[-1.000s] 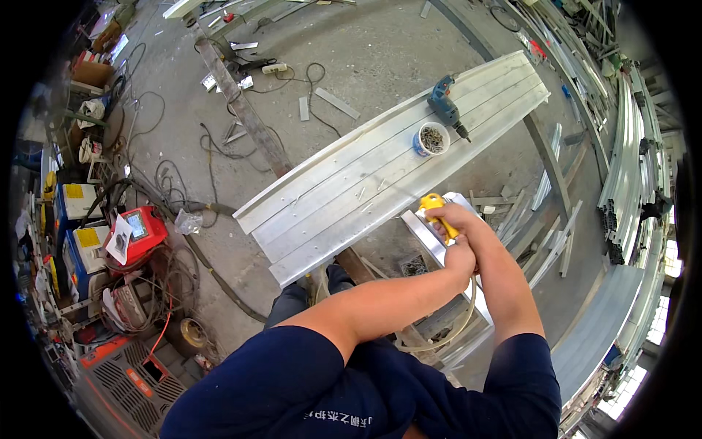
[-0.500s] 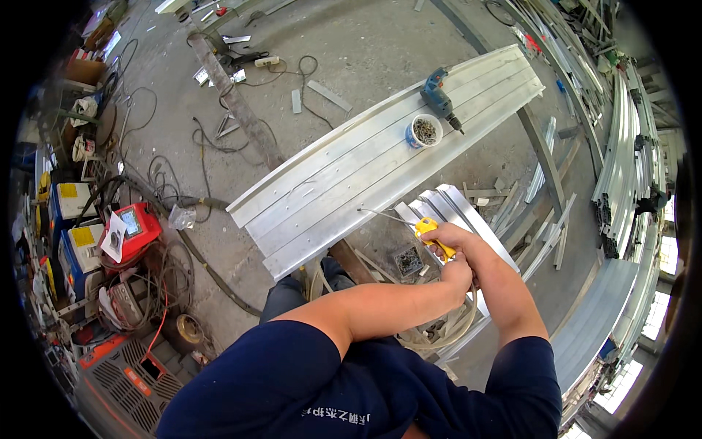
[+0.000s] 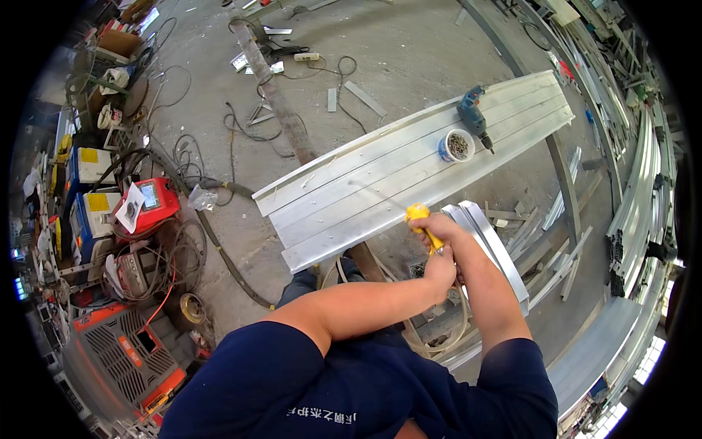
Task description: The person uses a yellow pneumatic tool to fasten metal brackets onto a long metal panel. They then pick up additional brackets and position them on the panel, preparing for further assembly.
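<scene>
Nozzle of yellow air blow gun has swung farther inward over grooved metal panel, from near its front edge. Right hand wraps gun's handle; left hand closes round its lower end, near pale hose. Power drill, tub of small fasteners rest on panel, right of nozzle.

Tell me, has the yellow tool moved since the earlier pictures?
Yes: the yellow tool has shifted left, judged against the white tub standing on the metal panel.
</scene>
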{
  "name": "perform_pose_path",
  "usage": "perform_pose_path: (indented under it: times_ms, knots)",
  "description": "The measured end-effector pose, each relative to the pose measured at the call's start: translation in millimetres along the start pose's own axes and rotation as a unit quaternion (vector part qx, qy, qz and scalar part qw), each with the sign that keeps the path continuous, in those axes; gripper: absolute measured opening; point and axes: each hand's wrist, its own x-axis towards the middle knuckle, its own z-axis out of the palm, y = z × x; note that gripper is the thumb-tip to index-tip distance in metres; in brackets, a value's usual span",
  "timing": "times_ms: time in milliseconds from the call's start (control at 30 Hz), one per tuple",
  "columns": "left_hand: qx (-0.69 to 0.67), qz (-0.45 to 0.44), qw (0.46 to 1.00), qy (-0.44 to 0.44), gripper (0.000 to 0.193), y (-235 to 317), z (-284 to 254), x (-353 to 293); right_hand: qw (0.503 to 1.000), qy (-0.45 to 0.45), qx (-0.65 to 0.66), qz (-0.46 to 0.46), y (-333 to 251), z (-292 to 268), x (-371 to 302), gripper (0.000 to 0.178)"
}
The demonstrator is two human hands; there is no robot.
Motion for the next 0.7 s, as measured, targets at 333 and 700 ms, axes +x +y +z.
perform_pose_path:
  times_ms: [333, 700]
  knots:
    - [0.033, 0.012, 0.999, -0.029, 0.037, 48.6, -41.7, 55.7, 0.991, -0.017, 0.132, -0.032, -40.4, 7.5, 57.7, 0.024]
    - [-0.007, 0.036, 0.998, 0.049, 0.042, 45.3, -83.2, 35.4, 0.993, -0.09, 0.067, 0.018, -36.2, 69.2, 77.3, 0.027]
